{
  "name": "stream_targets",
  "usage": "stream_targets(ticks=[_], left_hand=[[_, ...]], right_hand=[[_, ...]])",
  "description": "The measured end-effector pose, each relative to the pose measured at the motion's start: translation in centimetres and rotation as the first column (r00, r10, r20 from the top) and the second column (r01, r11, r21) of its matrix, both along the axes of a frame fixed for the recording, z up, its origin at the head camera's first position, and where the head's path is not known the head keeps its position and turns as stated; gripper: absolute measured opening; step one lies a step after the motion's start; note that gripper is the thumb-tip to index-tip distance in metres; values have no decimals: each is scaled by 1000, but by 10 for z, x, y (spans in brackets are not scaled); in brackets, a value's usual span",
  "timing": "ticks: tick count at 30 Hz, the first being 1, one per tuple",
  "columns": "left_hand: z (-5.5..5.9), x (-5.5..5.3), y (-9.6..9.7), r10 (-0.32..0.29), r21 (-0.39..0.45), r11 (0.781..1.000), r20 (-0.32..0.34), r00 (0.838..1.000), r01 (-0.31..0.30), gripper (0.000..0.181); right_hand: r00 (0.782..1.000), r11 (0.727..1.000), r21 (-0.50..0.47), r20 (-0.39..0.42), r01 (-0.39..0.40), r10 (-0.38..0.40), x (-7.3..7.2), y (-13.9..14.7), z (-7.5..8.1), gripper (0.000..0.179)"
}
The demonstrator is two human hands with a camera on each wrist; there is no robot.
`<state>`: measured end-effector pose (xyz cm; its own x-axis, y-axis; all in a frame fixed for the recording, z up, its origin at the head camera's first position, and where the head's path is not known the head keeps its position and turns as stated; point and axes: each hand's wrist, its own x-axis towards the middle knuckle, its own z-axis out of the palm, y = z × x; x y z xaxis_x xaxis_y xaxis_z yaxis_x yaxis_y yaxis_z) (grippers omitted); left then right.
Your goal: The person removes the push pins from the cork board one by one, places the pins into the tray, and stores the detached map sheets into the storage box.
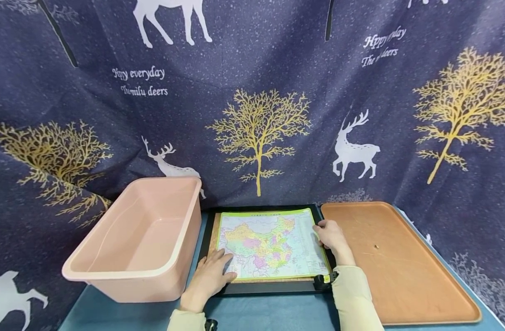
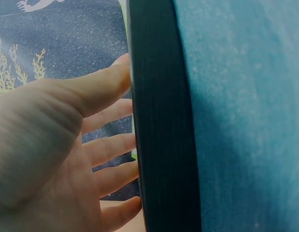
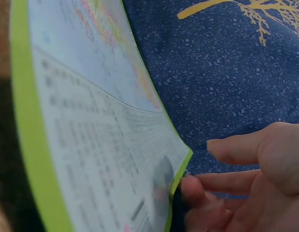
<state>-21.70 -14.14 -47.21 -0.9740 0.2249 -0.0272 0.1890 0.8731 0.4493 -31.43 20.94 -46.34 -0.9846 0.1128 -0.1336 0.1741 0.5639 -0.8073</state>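
A map (image 1: pixel 269 243) with a lime-green border lies over a brown board (image 1: pixel 216 230) with a thick black frame (image 1: pixel 273 288). My left hand (image 1: pixel 211 272) rests at the lower left of the map, fingers spread. Its thumb and fingertips reach past the black frame edge (image 2: pixel 161 121) in the left wrist view. At the map's right side is my right hand (image 1: pixel 331 236). In the right wrist view, its fingertips (image 3: pixel 193 188) touch the green edge of the map (image 3: pixel 91 121), which bows upward, while the thumb stays apart from it.
A pink plastic basin (image 1: pixel 153 271) stands to the left of the frame. On the right lies an orange-brown tray (image 1: pixel 417 276) holding a tiny metallic item (image 1: pixel 376 247). A blue cloth (image 1: pixel 273 312) covers the table, and a dark deer-and-tree curtain (image 1: pixel 277 64) hangs behind.
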Motion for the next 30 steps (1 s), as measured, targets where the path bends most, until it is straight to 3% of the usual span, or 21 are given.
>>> stream_targets(ticks=[6, 13, 21, 30], left_hand=[[-1, -2, 1, 3, -9, 1000, 0, 1000, -3, 54], [-1, -2, 1, 3, -24, 1000, -16, 1000, -3, 54], [-1, -2, 0, 4, -34, 999, -9, 1000, -5, 53], [0, -1, 1, 0, -35, 999, -14, 1000, 0, 52]], right_hand=[[1000, 995, 94, -8, -15, 16, -1, 2, -1, 37], [999, 995, 101, -52, -12, 17, -1, 3, -1, 28], [991, 997, -47, -124, -53, 47, 0, 6, -4, 26], [981, 974, -196, -180, -112, 76, -1, 13, -3, 22]])
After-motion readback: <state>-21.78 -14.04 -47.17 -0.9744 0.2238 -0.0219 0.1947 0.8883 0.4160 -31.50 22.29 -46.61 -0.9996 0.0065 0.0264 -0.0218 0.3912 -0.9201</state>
